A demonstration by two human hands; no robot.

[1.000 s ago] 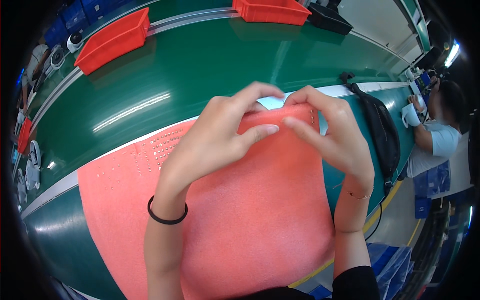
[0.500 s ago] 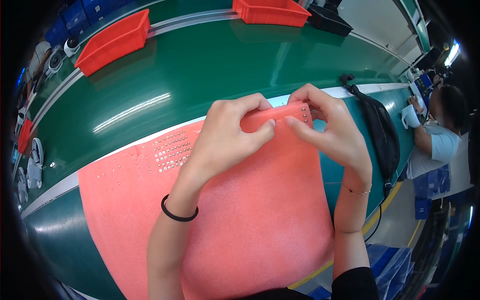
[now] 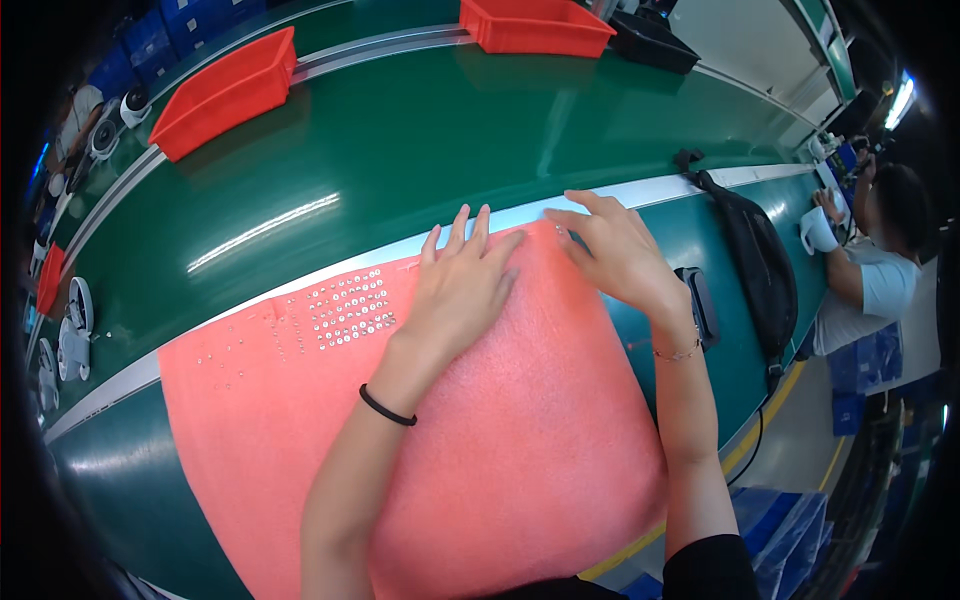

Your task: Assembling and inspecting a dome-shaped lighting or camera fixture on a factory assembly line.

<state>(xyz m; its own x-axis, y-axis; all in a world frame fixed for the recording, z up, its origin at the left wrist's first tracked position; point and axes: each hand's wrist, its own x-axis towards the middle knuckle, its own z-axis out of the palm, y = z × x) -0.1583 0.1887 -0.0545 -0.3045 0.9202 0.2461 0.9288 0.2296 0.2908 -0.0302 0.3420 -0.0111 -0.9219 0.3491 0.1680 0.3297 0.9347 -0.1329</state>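
Green tabletop [image 3: 110,480]: carries a coral cloth [image 3: 520,450], its upper edge running up from left to right along a pale strip [image 3: 745,176]. A black pouch [image 3: 755,255] lies to the right, well apart from the cloth. Both hands are at the upper edge. Left hand [image 3: 462,290]: palm down on the cloth, fingers spread toward the edge, pinching nothing. Right hand [image 3: 620,250]: at the cloth's upper right corner, thumb and fingers parted and lightly bent; whether the fingertips press on the cloth cannot be told. A dark flat object [image 3: 697,305] lies just beside the right wrist. Governing relation: the main block of shiny round pieces [image 3: 350,310] lies on the cloth immediately left of the left hand, its rows following the slope of the upper edge; the left grip is clearly the nearer, the right lying beyond it. Smallest group: a few corner pieces [image 3: 561,230] close to the right thumb, where the right grip is the nearer.
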